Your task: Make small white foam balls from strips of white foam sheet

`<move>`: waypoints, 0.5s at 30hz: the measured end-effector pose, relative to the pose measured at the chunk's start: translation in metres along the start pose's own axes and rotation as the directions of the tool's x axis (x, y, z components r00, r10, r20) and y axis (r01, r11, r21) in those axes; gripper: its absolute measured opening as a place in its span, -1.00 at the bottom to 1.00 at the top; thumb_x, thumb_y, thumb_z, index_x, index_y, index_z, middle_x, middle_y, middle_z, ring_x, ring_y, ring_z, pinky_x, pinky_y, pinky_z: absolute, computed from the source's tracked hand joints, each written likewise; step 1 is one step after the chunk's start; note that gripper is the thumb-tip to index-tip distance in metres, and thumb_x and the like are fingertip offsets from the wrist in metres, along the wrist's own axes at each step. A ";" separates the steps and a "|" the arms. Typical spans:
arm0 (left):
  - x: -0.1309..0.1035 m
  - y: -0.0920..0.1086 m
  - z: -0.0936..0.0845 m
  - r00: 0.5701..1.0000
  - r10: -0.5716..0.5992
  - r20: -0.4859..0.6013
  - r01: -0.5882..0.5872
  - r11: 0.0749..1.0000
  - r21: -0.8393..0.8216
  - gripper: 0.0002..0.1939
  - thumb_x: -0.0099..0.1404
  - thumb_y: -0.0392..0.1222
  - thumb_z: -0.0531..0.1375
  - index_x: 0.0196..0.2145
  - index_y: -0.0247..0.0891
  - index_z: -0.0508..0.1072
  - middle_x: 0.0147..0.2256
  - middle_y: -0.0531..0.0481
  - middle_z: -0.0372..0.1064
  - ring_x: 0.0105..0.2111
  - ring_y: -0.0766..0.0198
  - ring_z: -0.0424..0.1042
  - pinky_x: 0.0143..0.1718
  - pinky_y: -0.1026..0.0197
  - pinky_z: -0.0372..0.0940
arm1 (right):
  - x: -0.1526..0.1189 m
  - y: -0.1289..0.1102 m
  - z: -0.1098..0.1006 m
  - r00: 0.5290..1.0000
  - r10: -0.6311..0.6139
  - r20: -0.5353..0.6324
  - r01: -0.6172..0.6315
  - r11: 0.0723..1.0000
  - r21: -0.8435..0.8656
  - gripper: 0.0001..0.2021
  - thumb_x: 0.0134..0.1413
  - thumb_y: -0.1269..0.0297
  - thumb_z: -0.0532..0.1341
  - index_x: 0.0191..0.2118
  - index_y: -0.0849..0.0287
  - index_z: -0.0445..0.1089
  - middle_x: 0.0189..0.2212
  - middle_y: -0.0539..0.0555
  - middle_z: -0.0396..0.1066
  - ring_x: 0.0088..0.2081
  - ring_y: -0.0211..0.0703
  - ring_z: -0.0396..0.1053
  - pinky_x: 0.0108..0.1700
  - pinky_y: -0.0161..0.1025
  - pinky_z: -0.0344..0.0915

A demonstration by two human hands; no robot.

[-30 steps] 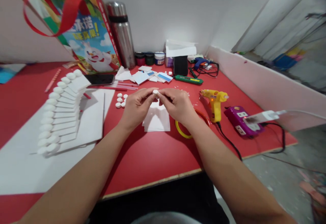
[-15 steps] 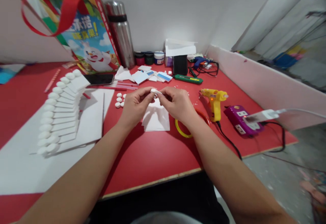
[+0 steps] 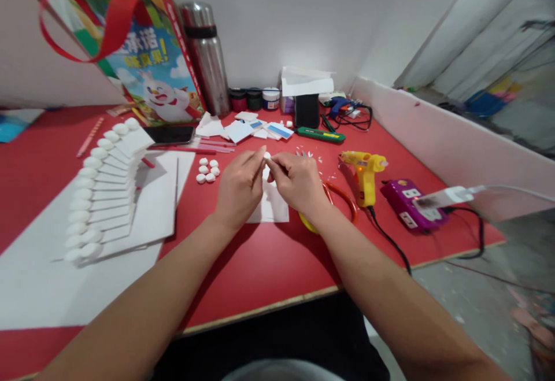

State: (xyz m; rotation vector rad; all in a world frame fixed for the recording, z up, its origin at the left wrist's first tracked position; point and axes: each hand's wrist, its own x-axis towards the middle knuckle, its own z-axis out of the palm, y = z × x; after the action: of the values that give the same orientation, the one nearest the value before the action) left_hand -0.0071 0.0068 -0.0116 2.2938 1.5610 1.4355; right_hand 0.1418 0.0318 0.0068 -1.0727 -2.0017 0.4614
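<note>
pinching one small white piece (image 3: 267, 155): left hand (image 3: 240, 189) and right hand (image 3: 300, 181), fingertips of both closed on it, above white sheets (image 3: 274, 213) on a red table (image 3: 269, 259). left: loose white discs (image 3: 210, 177), grouped. right: scissors (image 3: 354, 212), partly hidden by the forearm; yellow glue gun (image 3: 367, 181).

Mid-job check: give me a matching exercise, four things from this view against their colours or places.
1. Hot glue gun
2. Steel flask
3. Utility knife
4. Small white piece

A. At the fingertips of the left hand and right hand
B. Green, lying flat
C. Standing just right of the picture bag
D. Yellow, left of the purple socket block

Pairs: 1-D, 2-C, 3-B, 4-A
</note>
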 end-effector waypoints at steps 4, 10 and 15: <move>0.001 -0.002 -0.004 0.995 -0.065 0.072 0.077 0.983 -0.169 -0.67 0.46 -0.19 0.08 0.02 -0.26 0.58 -0.23 -0.14 0.58 -0.24 0.19 0.51 -0.14 0.17 0.37 | 0.004 0.009 -0.006 0.996 0.067 0.054 -0.073 0.991 0.116 -0.73 0.27 0.30 0.17 -0.46 0.20 0.47 -0.56 0.01 0.46 -0.53 -0.30 0.28 -0.37 -0.29 0.18; 0.008 -0.010 -0.011 0.895 -0.361 0.261 0.443 0.659 -0.608 -0.77 0.22 -0.08 0.37 -0.22 -0.26 0.65 -0.34 -0.08 0.59 -0.38 0.21 0.53 -0.24 0.13 0.46 | 0.010 0.019 -0.014 0.969 0.086 0.232 -0.154 0.944 0.293 -0.68 0.23 0.14 0.21 -0.48 0.21 0.47 -0.71 -0.09 0.22 -0.63 -0.35 0.12 -0.50 -0.32 0.05; 0.009 -0.015 -0.011 0.884 -0.331 0.331 0.468 0.615 -0.635 -0.70 0.24 -0.02 0.35 -0.16 -0.27 0.65 -0.37 -0.06 0.58 -0.40 0.24 0.52 -0.23 0.13 0.48 | 0.010 0.019 -0.014 0.957 0.087 0.277 -0.173 0.936 0.306 -0.70 0.24 0.14 0.20 -0.44 0.21 0.47 -0.72 -0.11 0.21 -0.64 -0.36 0.14 -0.51 -0.34 0.06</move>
State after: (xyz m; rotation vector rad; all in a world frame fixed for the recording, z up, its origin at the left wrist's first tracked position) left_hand -0.0249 0.0158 -0.0067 1.4535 1.0872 1.3227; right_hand 0.1595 0.0501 0.0078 -0.9764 -1.9880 1.0157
